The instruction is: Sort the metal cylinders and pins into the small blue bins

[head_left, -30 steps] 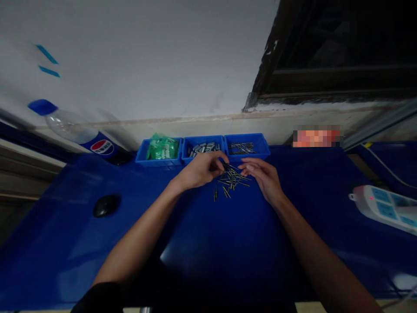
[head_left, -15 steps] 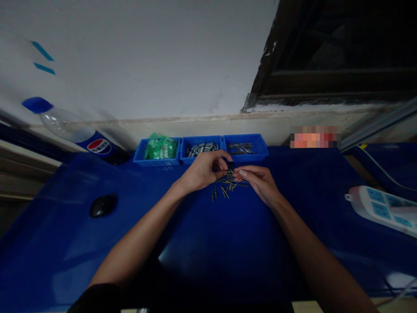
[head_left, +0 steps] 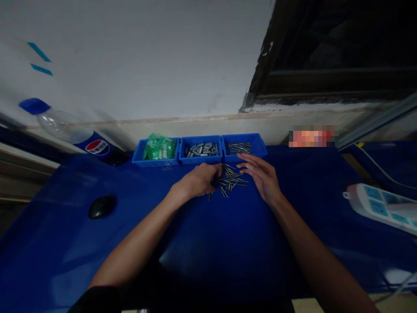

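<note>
A loose pile of thin metal pins (head_left: 232,179), some with brass-coloured parts, lies on the blue table. My left hand (head_left: 200,180) is at the pile's left edge, its fingers curved and its thumb apart from them; the fingertips are partly hidden, and I see nothing held. On the other side, my right hand (head_left: 262,176) is open, fingers stretched toward the pile with nothing in them. Behind the pile stand three blue bins: the right bin (head_left: 262,148) contains similar thin pins, the middle bin (head_left: 201,160) short silvery cylinders, the left bin (head_left: 156,163) green plastic packets (head_left: 160,148).
A cola bottle (head_left: 94,143) stands at the back left by the wall. A black computer mouse (head_left: 102,207) lies on the left of the blue table covering (head_left: 208,252). At the right is a white power strip (head_left: 381,204). A blurred reddish patch (head_left: 313,136) shows at the back right.
My hands have moved apart: the left has gone left and down to the pile's side, the right has spread its fingers. More of the pile and bins shows.
</note>
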Demonstrator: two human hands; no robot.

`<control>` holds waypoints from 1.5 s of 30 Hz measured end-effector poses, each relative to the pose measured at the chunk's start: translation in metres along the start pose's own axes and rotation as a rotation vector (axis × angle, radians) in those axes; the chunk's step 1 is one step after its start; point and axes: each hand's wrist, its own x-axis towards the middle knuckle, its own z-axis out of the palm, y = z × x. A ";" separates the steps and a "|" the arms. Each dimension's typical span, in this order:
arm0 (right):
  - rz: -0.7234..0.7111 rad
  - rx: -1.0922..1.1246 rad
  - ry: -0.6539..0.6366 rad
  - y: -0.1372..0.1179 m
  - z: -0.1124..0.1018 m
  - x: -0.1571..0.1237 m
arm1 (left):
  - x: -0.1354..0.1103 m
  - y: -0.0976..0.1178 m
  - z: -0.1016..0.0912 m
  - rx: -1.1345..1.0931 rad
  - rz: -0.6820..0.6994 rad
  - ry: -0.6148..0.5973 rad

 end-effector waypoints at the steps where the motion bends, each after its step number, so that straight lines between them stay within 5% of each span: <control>1: 0.001 0.000 -0.006 0.001 0.000 0.000 | 0.000 0.000 0.000 -0.002 -0.003 0.015; 9: 0.005 0.016 -0.021 0.001 0.001 -0.001 | 0.005 -0.003 0.004 -0.066 0.029 0.188; 20: -0.012 -0.066 -0.032 0.009 -0.004 0.002 | 0.009 0.003 0.000 -0.518 0.242 0.445; 25: 0.010 -0.170 -0.087 0.008 -0.001 0.000 | 0.009 0.009 -0.003 -0.756 0.291 0.472; 33: 0.083 -0.028 -0.133 0.012 0.001 -0.005 | 0.014 0.009 0.000 -0.917 0.298 0.461; 40: 0.078 0.018 -0.037 0.018 0.000 -0.002 | 0.014 0.008 0.003 -0.766 0.302 0.431; 45: -0.003 -0.006 0.023 0.013 -0.001 0.000 | 0.004 -0.008 -0.006 -0.229 0.254 0.346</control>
